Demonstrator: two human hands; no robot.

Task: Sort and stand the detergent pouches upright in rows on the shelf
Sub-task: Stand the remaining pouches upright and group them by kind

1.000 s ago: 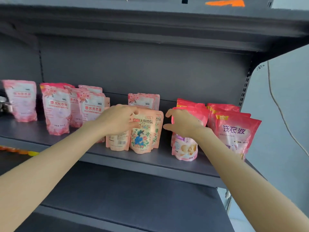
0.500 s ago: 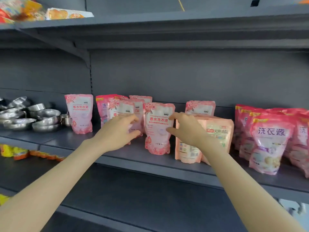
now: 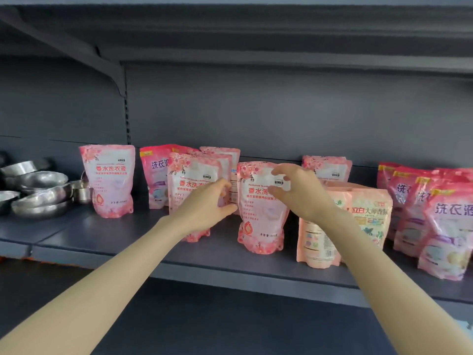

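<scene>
Shelf: one grey metal shelf (image 3: 122, 234) holds the lot, and every pouch I can see is standing upright.
Floral pouches: five light pink ones I'm sure of, maybe more hidden behind.
Where they are: the left floral pouch (image 3: 108, 180) stands alone near the bowls. The second floral pouch (image 3: 190, 180) is partly behind the left hand, with the back floral pouch (image 3: 222, 156) tucked behind it. The centre floral pouch (image 3: 258, 221) is out front, and the rear floral pouch (image 3: 327, 170) is against the back wall.
Deep pink pouches: one lone deep pink pouch (image 3: 154, 175) sits in with the left group. At far right the deep pink bunch (image 3: 445, 226) has at least four, cut off by the frame edge.
Peach pouches: two, touching side by side just right of the centre floral pouch. They are the back-out peach pouch (image 3: 314, 242) and the front-out peach pouch (image 3: 371, 216).
Left hand (image 3: 204, 206): fingers loose and spread, holding nothing. It's in front of the second floral pouch with the thumb tip at the centre one's left edge.
Right hand (image 3: 299, 193): finger and thumb make a wide C in front of the centre floral pouch's upper right, not clamped on anything. Can't tell if the tips touch it.
Steel bowls (image 3: 41, 193): a nested pile at far left, at least five, but the exact number is too jumbled to call.
</scene>
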